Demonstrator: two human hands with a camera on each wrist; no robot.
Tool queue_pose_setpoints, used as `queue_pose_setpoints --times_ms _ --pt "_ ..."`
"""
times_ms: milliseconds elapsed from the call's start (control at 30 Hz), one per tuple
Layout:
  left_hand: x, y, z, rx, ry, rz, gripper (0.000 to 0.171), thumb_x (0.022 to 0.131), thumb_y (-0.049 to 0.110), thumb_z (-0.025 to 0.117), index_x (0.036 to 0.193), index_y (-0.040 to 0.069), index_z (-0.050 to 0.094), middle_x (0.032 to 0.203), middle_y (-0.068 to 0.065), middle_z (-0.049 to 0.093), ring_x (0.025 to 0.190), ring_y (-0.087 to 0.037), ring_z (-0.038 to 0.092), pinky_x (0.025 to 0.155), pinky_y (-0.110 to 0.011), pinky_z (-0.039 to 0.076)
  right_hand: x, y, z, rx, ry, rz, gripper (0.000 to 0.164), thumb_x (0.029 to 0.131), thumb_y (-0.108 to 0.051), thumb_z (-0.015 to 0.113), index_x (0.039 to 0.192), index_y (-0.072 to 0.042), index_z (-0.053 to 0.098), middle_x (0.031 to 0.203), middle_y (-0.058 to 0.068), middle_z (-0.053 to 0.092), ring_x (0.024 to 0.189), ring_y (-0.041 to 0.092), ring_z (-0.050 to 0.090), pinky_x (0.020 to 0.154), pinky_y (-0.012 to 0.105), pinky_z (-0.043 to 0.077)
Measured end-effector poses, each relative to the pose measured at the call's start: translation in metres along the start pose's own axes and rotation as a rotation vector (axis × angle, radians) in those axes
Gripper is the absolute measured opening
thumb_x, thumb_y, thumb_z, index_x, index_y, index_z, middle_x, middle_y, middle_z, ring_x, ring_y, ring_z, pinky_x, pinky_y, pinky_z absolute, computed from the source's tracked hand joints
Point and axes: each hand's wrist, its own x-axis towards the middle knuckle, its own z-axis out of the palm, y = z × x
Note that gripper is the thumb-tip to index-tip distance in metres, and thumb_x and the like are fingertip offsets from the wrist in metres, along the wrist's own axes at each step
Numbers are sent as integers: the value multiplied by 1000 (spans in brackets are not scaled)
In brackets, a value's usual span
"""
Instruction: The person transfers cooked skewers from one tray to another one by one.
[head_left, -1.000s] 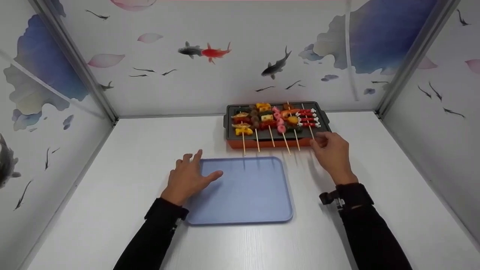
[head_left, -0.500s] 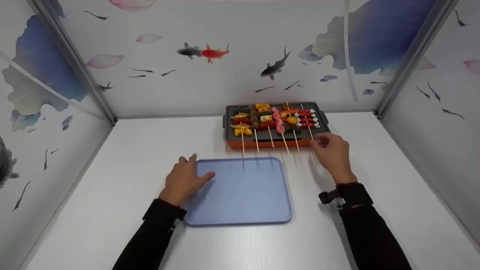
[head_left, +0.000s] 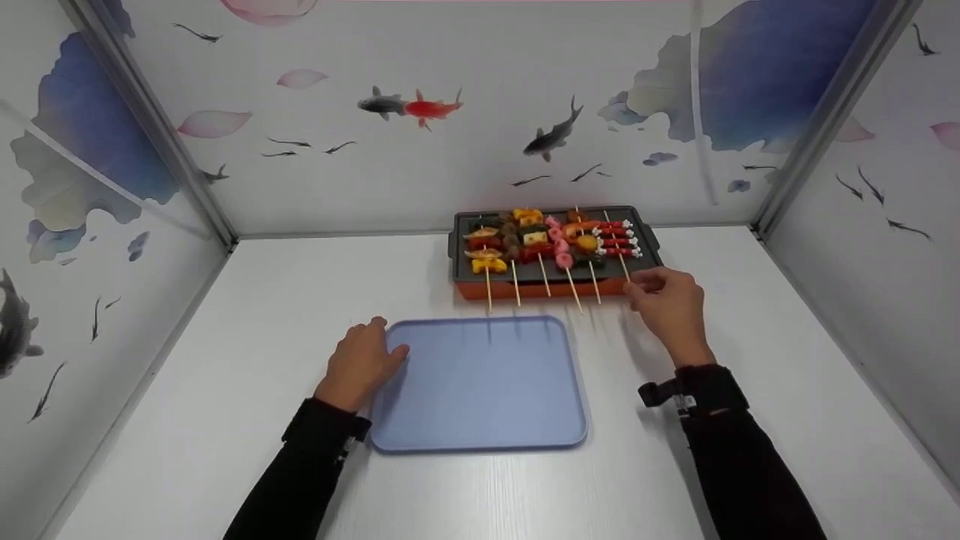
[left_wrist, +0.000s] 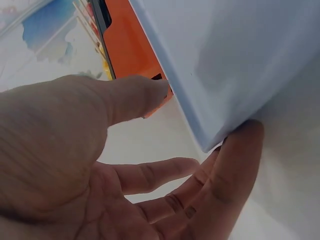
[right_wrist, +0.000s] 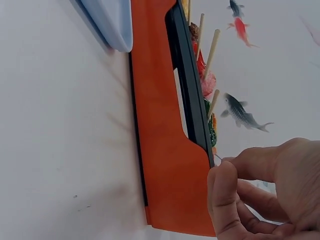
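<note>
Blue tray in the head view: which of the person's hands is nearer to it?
Left. The left hand is at the left edge of the tray, by its far corner; the right hand is beyond the far-right corner, pinching the rightmost skewer.

- The tray [head_left: 480,390] lies on the table [head_left: 510,487], before the grill [head_left: 472,289].
- The grill stands behind the tray and a little to its right, just before the back wall [head_left: 480,165].
- Six skewers [head_left: 536,238] lie side by side on the grill, sticks pointing forward over its front edge.
- The left hand [head_left: 358,364] is at the tray's left edge.
- The right hand [head_left: 670,306] is at the grill's front right corner, by the rightmost skewer [head_left: 619,240].
</note>
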Motion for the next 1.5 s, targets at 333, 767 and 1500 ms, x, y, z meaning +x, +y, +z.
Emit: queue_pose_setpoints --times_ms 333,767,1500 --pt "-5 -1 -7 -21 -46 -15 35 97 2 61 130 -4 68 108 -23 75 72 -24 67 51 -32 53 -2 0 -6 148 -51 79 30 99 -24 78 121 -3 77 108 18 79 88 22 81 75 25 64" --pt "-2 -9 -12 -68 -66 -11 47 94 0 61 140 -7 63 131 -30 70 94 -32 74 62 -37 61 2 -1 -10 226 -78 87 33 99 -28 77 119 -3 78 104 14 80 88 16 80 80 25 65" --pt "2 -15 -11 -143 -115 9 48 95 0 59 142 -8 60 95 -18 73 64 -19 67 49 -28 54 21 -24 -30 98 -253 177 35 100 -29 74 123 -3 78 116 14 77 94 16 78 76 22 61"
